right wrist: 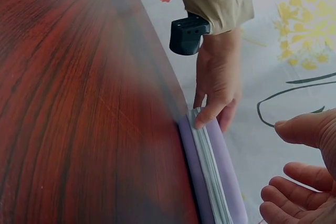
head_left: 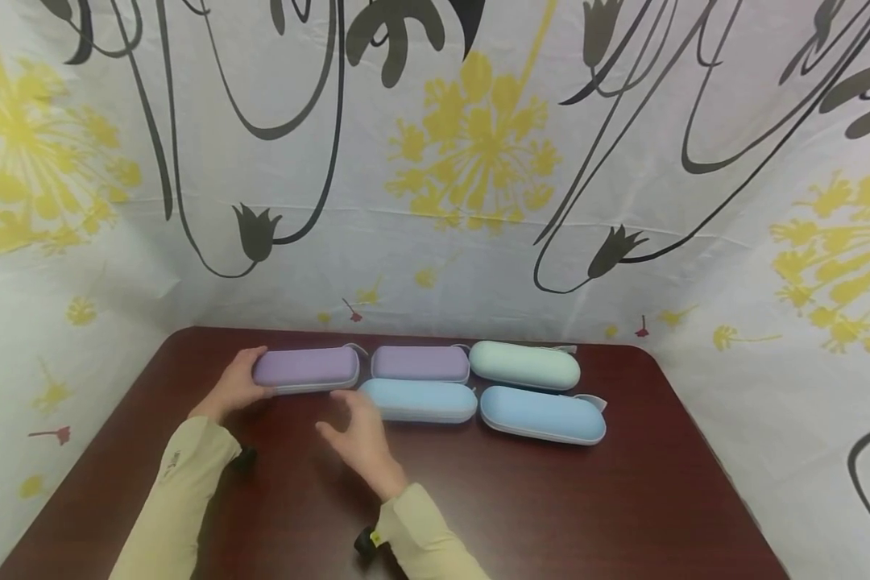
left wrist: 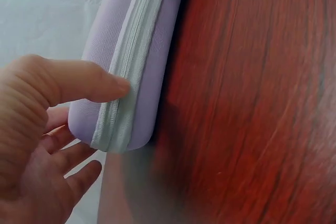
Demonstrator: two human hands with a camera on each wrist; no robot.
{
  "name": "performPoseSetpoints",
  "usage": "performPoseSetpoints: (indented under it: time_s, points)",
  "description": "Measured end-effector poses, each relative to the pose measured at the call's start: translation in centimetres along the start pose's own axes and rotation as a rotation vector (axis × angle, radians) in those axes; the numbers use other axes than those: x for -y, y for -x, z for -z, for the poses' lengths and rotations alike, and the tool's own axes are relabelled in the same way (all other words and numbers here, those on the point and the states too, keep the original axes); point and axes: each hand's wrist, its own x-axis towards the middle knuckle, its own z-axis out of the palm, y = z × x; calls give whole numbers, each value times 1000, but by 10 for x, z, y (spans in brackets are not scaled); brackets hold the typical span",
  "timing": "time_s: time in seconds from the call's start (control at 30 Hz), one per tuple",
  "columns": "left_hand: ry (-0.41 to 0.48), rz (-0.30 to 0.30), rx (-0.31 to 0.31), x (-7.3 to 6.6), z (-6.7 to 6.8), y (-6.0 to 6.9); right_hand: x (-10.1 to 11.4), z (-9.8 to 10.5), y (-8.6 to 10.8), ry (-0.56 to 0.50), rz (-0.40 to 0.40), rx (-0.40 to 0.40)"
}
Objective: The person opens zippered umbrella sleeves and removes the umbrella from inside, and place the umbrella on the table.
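Head view: left hand (head_left: 235,387) grips left purple case (head_left: 306,368) by its left end, at the far left of the table (head_left: 551,507). Left wrist view shows thumb on the pale zip band (left wrist: 121,93) and fingers round the opposite side, so it's a pinch across the width. Probably held that way because the end is slim enough to span and the ribbed band gives grip; the rest of the case is left uncovered.

Right hand (head_left: 362,435) has nothing in it: thumb and fingers well apart, gently bent, near the left end of left blue case (head_left: 420,400). Can't tell from the head view if it touches that case. The spread looks wide enough to take a case's width.

Far row, left to right: left purple case, right purple case (head_left: 420,364), mint case (head_left: 525,366). Near row: left blue case, right blue case (head_left: 544,415), slightly angled. All lie lengthwise left to right, likely so they sit stable and pack into rows. A small gap separates the two purple ones.

Cases: long, rounded ends, matte, fine fabric-like weave, look semi-rigid. Right blue case has a pale strap (head_left: 592,400) on its right end. Table is glossy red-brown with streaky wood grain; creased printed sheet (head_left: 435,274) hangs behind.
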Motion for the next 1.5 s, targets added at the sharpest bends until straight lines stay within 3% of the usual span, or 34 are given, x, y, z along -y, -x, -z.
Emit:
performPoseSetpoints:
  time_s: [0.23,0.63,0.9,1.17,1.33,1.5]
  points:
    - [-45,-10,53,0,10,0,-1,-3,-1,4,20,9]
    - [-28,-27,-6,15,12,11,-2,-4,-2,-16,9,23]
    - [35,-10,-23,20,14,32,-3,-5,-1,-40,17,26]
    - [46,-27,-30,18,19,63,-3,-6,3,-28,43,30]
    - [43,-51,-43,16,20,84,-6,-6,9,-6,62,38]
    - [30,-113,-67,13,20,104,-9,-4,15,1,45,104]
